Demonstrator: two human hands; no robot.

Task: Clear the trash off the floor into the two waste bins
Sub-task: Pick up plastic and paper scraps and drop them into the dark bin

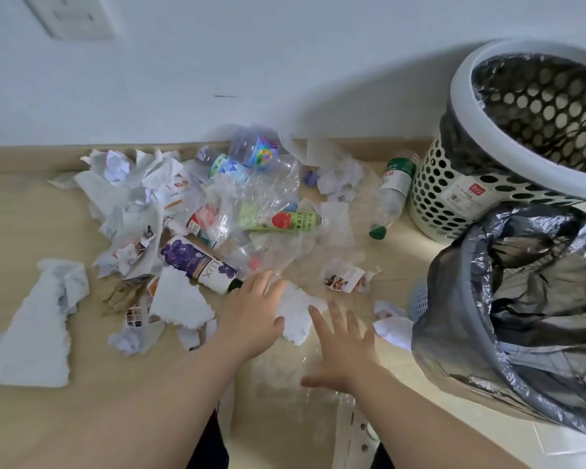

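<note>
We look down at a pale wood-pattern floor (21,231) strewn with trash along the foot of a white wall (217,62). Our left hand (251,313) lies low over the floor with its fingers stretched forward and apart. Its thumb touches the edge of a crumpled white tissue (296,313), and no finger curls round it. Our right hand (345,350) is just beside the tissue on the other side, palm down and fingers spread wide, holding nothing. It hovers over a sheet of clear plastic film (285,384); we cannot tell whether it touches the film.

Just beyond the left hand lies a purple-and-white plastic bottle marked LUX (197,262), on its side. Farther back are a green-labelled juice bottle with an apple picture (285,221), a heap of clear plastic bags (261,184) and a clear water bottle with a green cap (391,194). A pile of crumpled printed paper (132,204) sits to the left, and a long white paper towel (34,326) lies apart from it, nearer the left edge. A small printed paper scrap (344,279) lies beyond the right hand.

On the right stand the two bins, close together. One is a white perforated plastic bin with a dark liner (430,198), by the wall. The other is a blue mesh bin draped in a grey bag (454,333), nearer us.
</note>
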